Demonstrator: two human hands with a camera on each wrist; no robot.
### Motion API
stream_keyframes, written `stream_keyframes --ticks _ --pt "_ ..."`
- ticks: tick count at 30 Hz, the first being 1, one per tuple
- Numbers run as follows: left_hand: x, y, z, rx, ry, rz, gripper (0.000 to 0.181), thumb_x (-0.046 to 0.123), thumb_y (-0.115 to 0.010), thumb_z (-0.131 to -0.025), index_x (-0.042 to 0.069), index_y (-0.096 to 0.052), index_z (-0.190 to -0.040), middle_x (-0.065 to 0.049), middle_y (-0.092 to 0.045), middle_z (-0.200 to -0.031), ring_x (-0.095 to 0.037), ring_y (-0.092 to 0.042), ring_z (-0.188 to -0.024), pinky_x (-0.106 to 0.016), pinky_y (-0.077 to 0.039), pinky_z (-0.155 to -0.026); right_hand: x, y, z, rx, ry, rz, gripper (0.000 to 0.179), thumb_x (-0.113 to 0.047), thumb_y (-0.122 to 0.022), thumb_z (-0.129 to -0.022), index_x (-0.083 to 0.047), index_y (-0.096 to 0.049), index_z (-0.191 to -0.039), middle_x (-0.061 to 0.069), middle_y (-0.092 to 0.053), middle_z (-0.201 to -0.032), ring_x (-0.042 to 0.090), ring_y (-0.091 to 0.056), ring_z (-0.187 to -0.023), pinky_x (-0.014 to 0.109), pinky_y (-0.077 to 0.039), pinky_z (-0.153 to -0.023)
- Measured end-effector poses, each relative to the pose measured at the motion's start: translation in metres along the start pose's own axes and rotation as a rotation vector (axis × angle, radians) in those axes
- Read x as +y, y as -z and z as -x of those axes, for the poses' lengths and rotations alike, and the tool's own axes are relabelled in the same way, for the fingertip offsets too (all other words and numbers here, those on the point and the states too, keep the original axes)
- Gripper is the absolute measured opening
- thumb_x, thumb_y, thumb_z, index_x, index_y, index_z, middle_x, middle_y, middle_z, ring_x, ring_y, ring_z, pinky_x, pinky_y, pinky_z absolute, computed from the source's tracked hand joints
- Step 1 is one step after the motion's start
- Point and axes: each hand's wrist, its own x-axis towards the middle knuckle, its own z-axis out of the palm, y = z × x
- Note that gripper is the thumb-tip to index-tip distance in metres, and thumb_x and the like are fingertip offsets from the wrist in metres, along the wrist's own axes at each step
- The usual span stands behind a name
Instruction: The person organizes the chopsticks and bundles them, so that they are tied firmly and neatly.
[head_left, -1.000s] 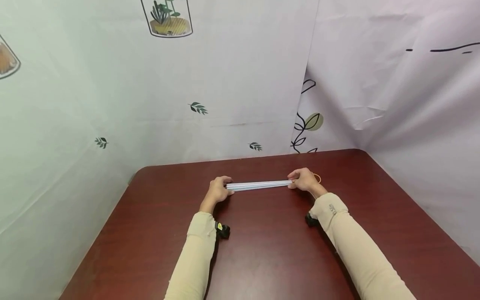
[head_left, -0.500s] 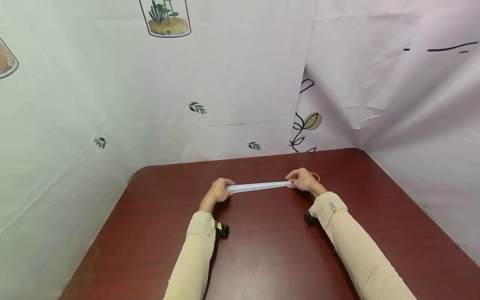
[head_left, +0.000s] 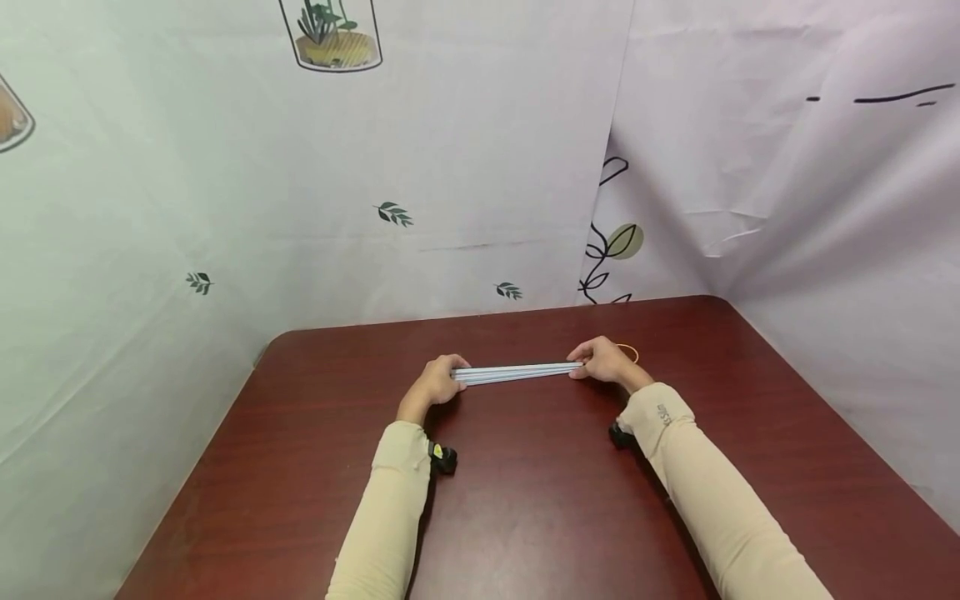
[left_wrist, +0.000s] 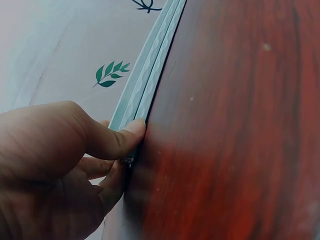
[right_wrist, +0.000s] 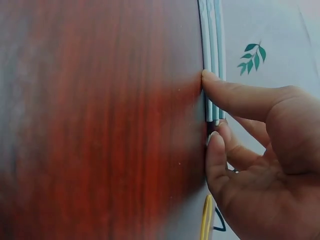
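A: Where do the strips (head_left: 513, 373) lie at this moment?

B: They stretch from one hand to the other, over the far part of the dark red surface (head_left: 517, 492). Whether they touch it, I cannot say with certainty.

A: And what is the grip of the left hand (head_left: 438, 381) doing?

B: It is pinching the left end of the strips. In the left wrist view, the thumb presses on the near side, while other fingers are behind.

A: Is the right hand (head_left: 606, 364) holding them also?

B: Yes, its grip is grasping them near the right end. At least three strips run there side by side, pale and slender.

A: I notice something yellow.

B: This is a thin loop (right_wrist: 208, 200); in the head view, it shows just beyond the right wrist.

A: What else is there?

B: Both arms wear beige sleeves (head_left: 735, 508). Behind the surface hangs a pale cloth (head_left: 480, 158), printed with green leaves.
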Motion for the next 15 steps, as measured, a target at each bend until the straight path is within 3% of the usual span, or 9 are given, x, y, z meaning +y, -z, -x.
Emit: stream_keyframes --ticks 15 --pt "0.0043 0.0024 0.0040 -0.071 0.002 -0.051 0.024 0.002 -0.066 -0.090 0.001 -0.067 -0.113 -0.012 -0.067 -0.110 -0.032 -0.056 -0.110 -0.046 -0.043 -0.098 -0.0009 -0.0006 0.0023 0.003 0.010 0.026 0.015 -0.005 -0.079 -0.081 0.001 -0.076 -0.095 0.007 -0.071 -0.084 0.019 -0.056 -0.077 0.029 -0.046 -0.067"
